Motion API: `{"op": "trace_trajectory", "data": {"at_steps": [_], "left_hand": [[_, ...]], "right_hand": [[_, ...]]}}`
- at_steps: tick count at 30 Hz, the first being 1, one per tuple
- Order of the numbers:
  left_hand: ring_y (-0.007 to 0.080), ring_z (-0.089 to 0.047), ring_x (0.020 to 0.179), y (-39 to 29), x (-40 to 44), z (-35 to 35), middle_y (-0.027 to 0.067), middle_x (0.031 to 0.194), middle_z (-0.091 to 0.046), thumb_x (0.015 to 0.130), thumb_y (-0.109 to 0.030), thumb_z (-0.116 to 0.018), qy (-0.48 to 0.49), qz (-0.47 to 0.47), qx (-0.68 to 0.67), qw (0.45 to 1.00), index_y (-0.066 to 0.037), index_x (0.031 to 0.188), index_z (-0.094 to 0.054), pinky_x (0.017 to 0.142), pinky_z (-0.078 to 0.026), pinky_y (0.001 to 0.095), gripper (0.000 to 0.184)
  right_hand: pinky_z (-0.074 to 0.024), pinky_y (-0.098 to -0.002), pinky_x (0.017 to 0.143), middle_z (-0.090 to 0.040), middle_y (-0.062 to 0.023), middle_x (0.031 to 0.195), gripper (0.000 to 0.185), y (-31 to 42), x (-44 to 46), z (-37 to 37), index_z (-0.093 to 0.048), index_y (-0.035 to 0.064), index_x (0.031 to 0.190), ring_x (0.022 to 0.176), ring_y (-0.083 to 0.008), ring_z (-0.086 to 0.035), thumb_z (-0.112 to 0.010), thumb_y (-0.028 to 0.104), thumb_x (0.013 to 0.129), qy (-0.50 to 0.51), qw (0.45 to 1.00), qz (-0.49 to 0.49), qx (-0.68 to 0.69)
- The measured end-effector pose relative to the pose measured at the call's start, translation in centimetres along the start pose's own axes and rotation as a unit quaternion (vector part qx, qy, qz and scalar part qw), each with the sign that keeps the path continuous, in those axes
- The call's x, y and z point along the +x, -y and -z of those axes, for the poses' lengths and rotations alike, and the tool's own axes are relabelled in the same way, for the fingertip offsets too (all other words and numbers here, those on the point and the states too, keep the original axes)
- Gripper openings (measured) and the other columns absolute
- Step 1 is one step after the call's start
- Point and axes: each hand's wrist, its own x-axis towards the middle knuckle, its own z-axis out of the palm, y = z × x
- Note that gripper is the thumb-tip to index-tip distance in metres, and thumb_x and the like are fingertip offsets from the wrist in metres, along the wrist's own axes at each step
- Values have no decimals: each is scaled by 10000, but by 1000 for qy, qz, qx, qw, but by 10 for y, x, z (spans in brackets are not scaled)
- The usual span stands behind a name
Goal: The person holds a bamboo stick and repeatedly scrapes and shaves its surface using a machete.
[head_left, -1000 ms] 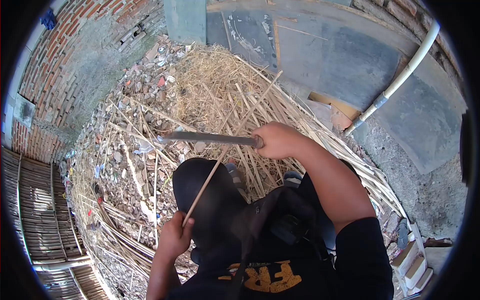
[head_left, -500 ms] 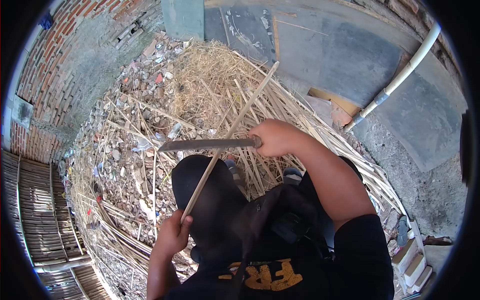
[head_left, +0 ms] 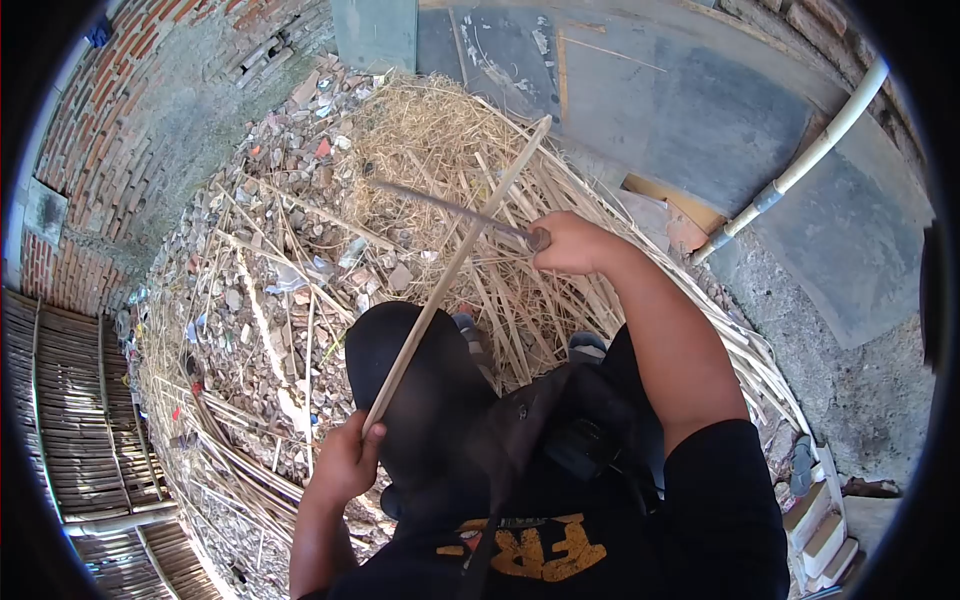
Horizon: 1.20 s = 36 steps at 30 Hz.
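My left hand is closed around the lower end of a long, pale bamboo strip. The strip slants up and away to the right, passing over my dark-clothed knee. In my right hand is the handle of a machete, mostly covered by my fingers. Its dark blade points left and crosses the strip along its upper half, seen nearly edge-on. Whether the blade touches the strip I cannot tell for certain.
Dry shavings and split bamboo strips lie over rubble ahead of me. A brick wall stands at left, above a bamboo slat panel. Grey boards and a white pipe are at right.
My right hand and the machete have moved away from me and slightly right, farther up the strip. The blade has turned from broadside to nearly edge-on. My left hand stays almost in place.
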Motion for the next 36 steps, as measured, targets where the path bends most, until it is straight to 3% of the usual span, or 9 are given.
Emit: {"op": "trace_trajectory", "data": {"at_steps": [5,10,13,16,22,25,28,31,36], "left_hand": [[385,-655,634,3,2,1,207,679,-622,1075,-335,-550,22,26,-44,998,41,1040,-606,598,-473,450,381],[472,-647,655,1,8,-6,231,655,-618,1053,-269,-590,-8,-19,-19,1000,-11,1004,-599,584,-475,503,262],[482,-640,650,2,-2,-7,233,650,-617,1050,-255,-595,-20,-10,4,1000,-16,1009,-600,576,-472,510,242],[483,-639,644,-2,0,-4,233,648,-617,1045,-241,-603,-46,-22,22,998,-23,1006,-599,570,-469,517,222],[478,-645,650,-7,6,-5,228,649,-619,1039,-238,-614,-35,-34,36,998,-29,1004,-599,571,-472,520,212],[480,-647,658,2,6,-9,228,652,-622,1039,-242,-612,-23,-19,16,999,-29,1005,-602,577,-476,518,216],[482,-645,664,0,1,-5,232,657,-620,1043,-252,-604,-26,-14,8,1000,-27,979,-589,583,-475,514,235],[479,-638,658,-4,1,-1,230,654,-612,1050,-272,-596,-37,-21,4,999,-22,961,-577,586,-472,506,266],[435,-634,628,3,8,-2,204,644,-602,1052,-303,-601,8,-16,-33,999,-8,973,-586,582,-467,479,306]], "right_hand": [[-526,-443,712,-681,-143,756,233,2,-1,-3,-708,8,969,740,-279,-681,-709,178,809,-92,995,27,-27],[-531,-443,740,-683,-159,774,219,53,-31,-20,-683,11,925,782,-288,-692,-702,182,790,-59,971,115,-198],[-529,-440,733,-679,-170,778,224,8,-2,7,-680,-2,921,778,-305,-692,-714,174,786,-60,998,2,25],[-544,-441,796,-723,-173,915,270,-20,5,29,-726,50,1028,882,-376,-695,-661,149,786,-125,990,-65,-30],[-534,-442,732,-695,-178,800,300,43,-29,-5,-715,-1,998,787,-317,-700,-745,193,772,-57,980,64,-178],[-533,-441,732,-699,-166,795,298,26,-22,5,-718,10,1002,787,-298,-705,-733,180,757,-27,993,71,-86],[-549,-435,804,-733,-187,907,457,-38,3,37,-715,12,1204,857,-320,-708,-682,182,781,-137,982,-112,60],[-546,-433,811,-737,-189,938,533,-49,1,30,-680,-6,1286,872,-317,-708,-674,190,791,-192,978,-80,7],[-540,-454,809,-725,-194,942,365,33,-25,3,-725,15,1091,913,-329,-711,-688,170,762,-54,990,40,-121]]}}
